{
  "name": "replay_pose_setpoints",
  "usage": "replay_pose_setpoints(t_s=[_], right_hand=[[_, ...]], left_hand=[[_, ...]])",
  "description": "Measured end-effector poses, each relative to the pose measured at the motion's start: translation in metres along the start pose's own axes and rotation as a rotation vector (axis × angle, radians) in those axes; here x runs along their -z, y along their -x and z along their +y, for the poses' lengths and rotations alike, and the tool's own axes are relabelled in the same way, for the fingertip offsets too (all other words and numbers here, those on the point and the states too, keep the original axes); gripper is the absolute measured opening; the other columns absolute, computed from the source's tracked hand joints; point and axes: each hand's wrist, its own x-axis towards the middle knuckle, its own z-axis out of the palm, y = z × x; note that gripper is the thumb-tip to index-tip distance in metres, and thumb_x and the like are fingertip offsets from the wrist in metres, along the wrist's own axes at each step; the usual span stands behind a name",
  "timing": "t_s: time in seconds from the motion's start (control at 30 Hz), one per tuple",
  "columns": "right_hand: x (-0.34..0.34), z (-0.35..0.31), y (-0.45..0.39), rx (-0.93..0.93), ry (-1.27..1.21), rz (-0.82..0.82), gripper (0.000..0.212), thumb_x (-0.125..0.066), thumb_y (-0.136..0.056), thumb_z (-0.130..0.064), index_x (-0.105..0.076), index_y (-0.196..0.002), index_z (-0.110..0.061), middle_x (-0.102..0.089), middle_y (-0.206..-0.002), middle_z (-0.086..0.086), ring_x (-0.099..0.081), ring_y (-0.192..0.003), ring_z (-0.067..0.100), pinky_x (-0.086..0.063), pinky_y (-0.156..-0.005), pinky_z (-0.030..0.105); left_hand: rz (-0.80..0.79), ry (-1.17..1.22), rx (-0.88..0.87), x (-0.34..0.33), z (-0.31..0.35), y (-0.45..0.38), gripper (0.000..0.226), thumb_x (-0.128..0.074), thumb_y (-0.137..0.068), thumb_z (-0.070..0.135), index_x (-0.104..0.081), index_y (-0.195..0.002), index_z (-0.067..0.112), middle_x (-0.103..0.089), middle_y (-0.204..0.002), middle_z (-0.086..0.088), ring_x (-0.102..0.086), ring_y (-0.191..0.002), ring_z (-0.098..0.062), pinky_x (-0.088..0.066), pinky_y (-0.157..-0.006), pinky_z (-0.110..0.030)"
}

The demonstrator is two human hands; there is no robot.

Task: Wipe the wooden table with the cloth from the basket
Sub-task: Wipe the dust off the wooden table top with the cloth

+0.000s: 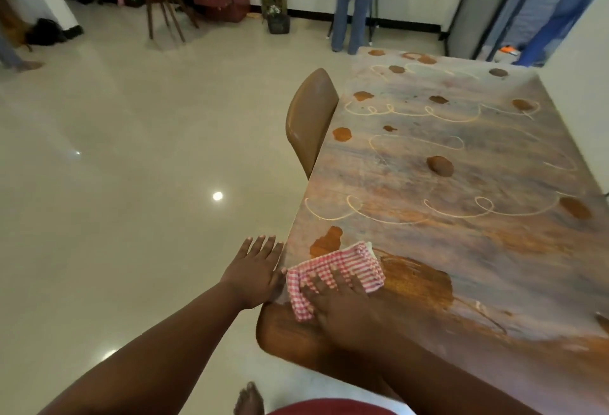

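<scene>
Right grip [342, 302] presses flat-fingered on the checked cloth [336, 269] at the near-left corner of the counter [461, 249]; left grip [253, 269] flat-fingered at the edge; overshoot risks smearing brown spills [440, 165] floorward.

Surface [478, 249]: wood, visible grain, dull sheen, marked with brown smears and pale looping lines. Cloth [342, 269], lower centre: woven fabric, red-and-white check, matt. Floor [131, 167], left: smooth, glossy, reflecting lights. Chair back [309, 118], centre: smooth, semi-gloss brown.
</scene>
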Motion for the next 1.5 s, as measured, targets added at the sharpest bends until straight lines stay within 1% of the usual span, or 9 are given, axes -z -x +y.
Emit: replay_pose_setpoints(t_s=[0.13,0.27,0.43,0.7,0.83,0.97,1.07,1.27,1.5], right_hand=[[-0.006,-0.008,0.029,0.055,-0.015,-0.018,0.05,-0.017,-0.096,-0.051,-0.004,-0.144,-0.05,-0.002,-0.155,-0.016,0.007,-0.143,0.024,0.023,-0.107,0.048],[0.005,-0.001,0.047,-0.032,0.121,-0.033,0.043,-0.024,-0.094,-0.057,-0.037,-0.135,-0.053,-0.047,-0.137,-0.023,-0.048,-0.127,0.016,-0.033,-0.105,0.043],[0.01,-0.028,-0.005,-0.311,-0.105,0.053,0.051,-0.015,-0.095,-0.055,-0.006,-0.145,-0.048,-0.006,-0.157,-0.015,0.003,-0.146,0.024,0.005,-0.114,0.05],[-0.001,-0.079,-0.007,-0.186,-0.111,-0.051,0.052,-0.014,-0.093,-0.058,-0.006,-0.144,-0.051,-0.015,-0.156,-0.016,0.002,-0.143,0.023,0.01,-0.109,0.05],[0.001,-0.049,0.028,-0.31,0.025,-0.001,0.047,-0.03,-0.089,-0.059,-0.034,-0.135,-0.054,-0.046,-0.137,-0.024,-0.045,-0.128,0.015,-0.039,-0.101,0.046],[0.009,-0.041,-0.01,-0.458,-0.169,0.014,0.05,-0.017,-0.096,-0.053,-0.008,-0.145,-0.048,-0.009,-0.155,-0.018,-0.003,-0.145,0.023,-0.003,-0.114,0.052],[0.015,-0.068,-0.043,-0.448,-0.15,0.042,0.051,-0.018,-0.098,-0.048,-0.005,-0.147,-0.043,-0.009,-0.158,-0.009,-0.002,-0.145,0.035,0.003,-0.111,0.058],[0.001,-0.082,-0.013,-0.227,-0.115,-0.091,0.058,-0.008,-0.09,-0.061,-0.011,-0.146,-0.044,-0.018,-0.157,-0.011,-0.012,-0.144,0.034,-0.001,-0.111,0.055],[0.024,-0.067,-0.03,-0.459,-0.079,-0.047,0.05,-0.02,-0.098,-0.049,-0.016,-0.147,-0.037,-0.026,-0.155,-0.006,-0.04,-0.131,0.032,-0.033,-0.103,0.05]], left_hand=[[0.037,-0.04,-0.108,-0.003,-0.036,-0.008,0.064,-0.012,-0.102,0.049,-0.005,-0.155,0.015,-0.004,-0.163,-0.008,0.003,-0.149,-0.025,0.013,-0.116,-0.039],[-0.003,-0.016,-0.155,-0.011,-0.073,-0.01,0.071,-0.008,-0.098,0.059,-0.007,-0.155,0.016,-0.005,-0.163,-0.007,0.004,-0.149,-0.023,0.013,-0.116,-0.037],[-0.049,-0.011,-0.234,-0.015,-0.095,-0.014,0.082,-0.001,-0.09,0.068,-0.008,-0.154,0.017,-0.004,-0.163,-0.007,0.007,-0.149,-0.023,0.014,-0.115,-0.037],[-0.014,-0.028,-0.34,-0.003,-0.087,-0.04,0.08,-0.002,-0.092,0.065,-0.009,-0.155,0.017,-0.005,-0.163,-0.007,0.006,-0.149,-0.023,0.012,-0.117,-0.039],[-0.018,-0.019,-0.356,-0.012,-0.086,-0.042,0.085,0.007,-0.086,0.067,-0.008,-0.154,0.018,-0.003,-0.163,-0.006,0.006,-0.149,-0.024,0.012,-0.116,-0.038],[-0.053,-0.047,-0.367,-0.018,-0.089,-0.042,0.074,-0.001,-0.095,0.06,-0.008,-0.154,0.017,-0.003,-0.163,-0.007,0.006,-0.149,-0.024,0.012,-0.117,-0.039],[-0.05,-0.043,-0.357,-0.014,-0.088,-0.047,0.066,-0.007,-0.1,0.054,-0.01,-0.154,0.017,-0.005,-0.163,-0.007,0.004,-0.149,-0.024,0.009,-0.118,-0.039],[-0.041,-0.058,-0.357,-0.006,-0.089,-0.056,0.061,-0.009,-0.102,0.047,-0.009,-0.154,0.016,-0.005,-0.163,-0.008,0.003,-0.149,-0.025,0.009,-0.118,-0.04],[-0.063,-0.06,-0.381,-0.009,-0.09,-0.056,0.061,-0.008,-0.102,0.048,-0.008,-0.154,0.017,-0.003,-0.163,-0.007,0.005,-0.149,-0.025,0.009,-0.118,-0.039]])
